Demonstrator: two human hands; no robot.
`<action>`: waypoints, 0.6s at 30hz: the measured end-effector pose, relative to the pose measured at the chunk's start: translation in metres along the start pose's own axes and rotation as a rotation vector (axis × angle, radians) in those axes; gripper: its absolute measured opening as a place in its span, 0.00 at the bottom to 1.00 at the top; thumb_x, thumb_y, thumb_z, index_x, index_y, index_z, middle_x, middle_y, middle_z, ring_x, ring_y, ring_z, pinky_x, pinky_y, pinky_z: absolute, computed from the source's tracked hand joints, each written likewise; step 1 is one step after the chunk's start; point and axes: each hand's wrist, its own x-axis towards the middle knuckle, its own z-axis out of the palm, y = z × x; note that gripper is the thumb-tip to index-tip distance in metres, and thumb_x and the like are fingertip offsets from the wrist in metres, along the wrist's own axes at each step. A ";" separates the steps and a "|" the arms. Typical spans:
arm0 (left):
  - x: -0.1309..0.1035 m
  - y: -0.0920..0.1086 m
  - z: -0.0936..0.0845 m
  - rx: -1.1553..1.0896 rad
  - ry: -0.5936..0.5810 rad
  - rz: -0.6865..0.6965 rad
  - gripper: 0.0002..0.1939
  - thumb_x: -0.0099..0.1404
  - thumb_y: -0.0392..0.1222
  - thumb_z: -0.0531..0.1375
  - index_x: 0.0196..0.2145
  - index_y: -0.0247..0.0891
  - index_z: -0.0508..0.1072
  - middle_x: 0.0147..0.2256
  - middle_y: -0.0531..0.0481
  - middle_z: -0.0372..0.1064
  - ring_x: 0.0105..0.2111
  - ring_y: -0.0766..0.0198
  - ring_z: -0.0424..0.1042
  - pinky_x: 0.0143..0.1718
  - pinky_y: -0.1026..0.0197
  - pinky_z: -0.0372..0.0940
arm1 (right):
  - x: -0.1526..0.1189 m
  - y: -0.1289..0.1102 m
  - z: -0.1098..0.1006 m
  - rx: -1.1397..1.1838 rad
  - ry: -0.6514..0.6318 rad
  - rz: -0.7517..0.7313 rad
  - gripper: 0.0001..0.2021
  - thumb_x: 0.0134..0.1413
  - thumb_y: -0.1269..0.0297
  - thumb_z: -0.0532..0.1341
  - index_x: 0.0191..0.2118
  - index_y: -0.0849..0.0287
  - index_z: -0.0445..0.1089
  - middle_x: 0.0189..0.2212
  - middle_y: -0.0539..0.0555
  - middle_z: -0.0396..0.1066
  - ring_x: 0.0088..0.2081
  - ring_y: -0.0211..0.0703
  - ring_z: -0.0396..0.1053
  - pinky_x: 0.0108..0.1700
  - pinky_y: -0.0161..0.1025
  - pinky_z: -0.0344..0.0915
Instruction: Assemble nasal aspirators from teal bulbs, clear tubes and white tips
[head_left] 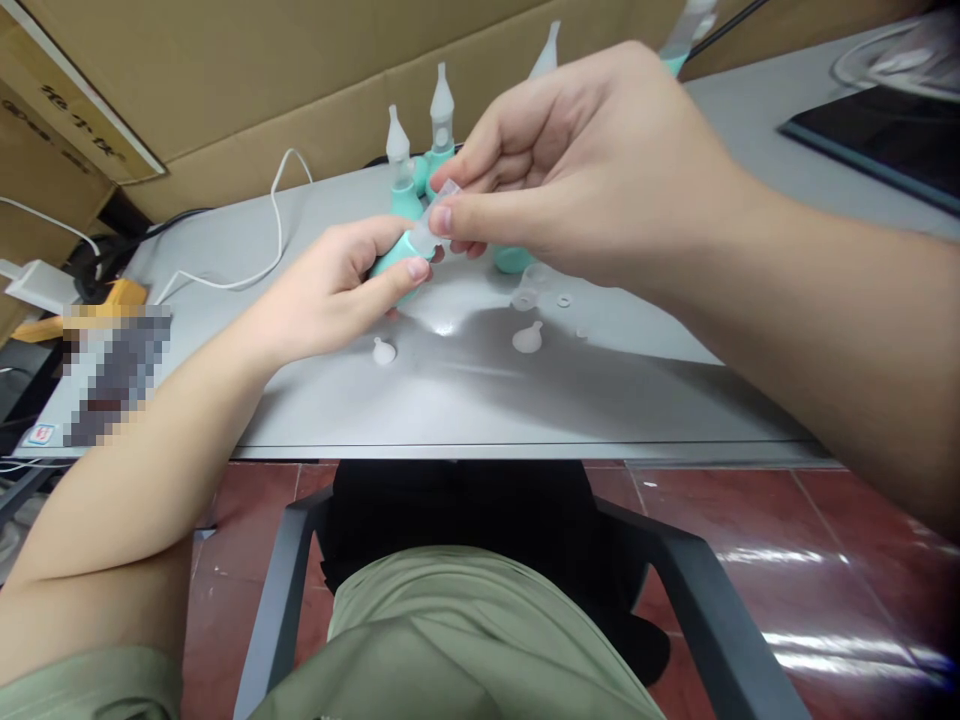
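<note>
My left hand [337, 285] is wrapped round a teal rubber bulb [390, 253], which looks like the body of a nasal aspirator and is tilted up to the right. Out of its neck comes a translucent plastic tube [424, 233]. Thumb and fingers of my right hand [577, 165] pinch that tube near its upper end. Below the hands, a small white teardrop-shaped piece [384, 351] and a larger one [527, 338] lie on the grey table [420, 410]. Near them are a clear plastic part [531, 287] and a small ring [564, 300].
Teal bulbs with white pointed tips [399, 140] [442, 100] stand behind my hands, others partly hidden by my right hand. A white cable [277, 220] and a yellow power strip [124, 298] are at left, a black flat object [885, 140] at right. Cardboard [300, 70] walls the back.
</note>
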 end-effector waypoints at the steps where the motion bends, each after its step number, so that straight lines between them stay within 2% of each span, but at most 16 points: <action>1: 0.000 -0.001 0.000 0.012 0.002 0.005 0.36 0.86 0.82 0.68 0.50 0.42 0.86 0.41 0.45 0.81 0.39 0.56 0.80 0.39 0.56 0.78 | -0.001 -0.001 0.001 -0.013 0.010 0.010 0.26 0.67 1.02 0.73 0.30 0.63 0.82 0.25 0.45 0.82 0.25 0.28 0.77 0.27 0.24 0.73; 4: 0.000 -0.003 0.001 0.046 0.007 0.010 0.34 0.87 0.79 0.69 0.49 0.42 0.86 0.40 0.47 0.80 0.39 0.56 0.80 0.41 0.55 0.77 | -0.002 -0.004 0.004 -0.048 0.035 0.050 0.27 0.67 1.02 0.73 0.28 0.62 0.80 0.25 0.46 0.81 0.25 0.29 0.78 0.26 0.25 0.70; 9: 0.001 -0.002 0.003 0.034 0.012 -0.011 0.42 0.81 0.90 0.67 0.43 0.44 0.81 0.36 0.47 0.74 0.34 0.56 0.75 0.34 0.53 0.73 | -0.002 -0.003 0.006 -0.071 0.028 0.062 0.28 0.67 1.02 0.73 0.28 0.60 0.78 0.24 0.45 0.80 0.28 0.29 0.79 0.28 0.26 0.69; 11: 0.001 -0.002 0.004 0.036 0.009 -0.007 0.43 0.81 0.91 0.66 0.42 0.44 0.79 0.36 0.46 0.72 0.33 0.56 0.73 0.32 0.54 0.73 | -0.002 0.000 0.005 -0.082 0.014 0.040 0.28 0.66 1.01 0.75 0.28 0.58 0.78 0.26 0.45 0.81 0.29 0.30 0.79 0.30 0.27 0.70; 18: -0.002 -0.001 0.006 0.037 -0.005 -0.044 0.31 0.88 0.74 0.68 0.40 0.45 0.75 0.35 0.48 0.70 0.33 0.56 0.72 0.33 0.52 0.77 | -0.003 0.013 -0.002 -0.131 -0.046 -0.018 0.24 0.69 0.93 0.77 0.32 0.54 0.81 0.32 0.47 0.85 0.35 0.36 0.84 0.36 0.32 0.78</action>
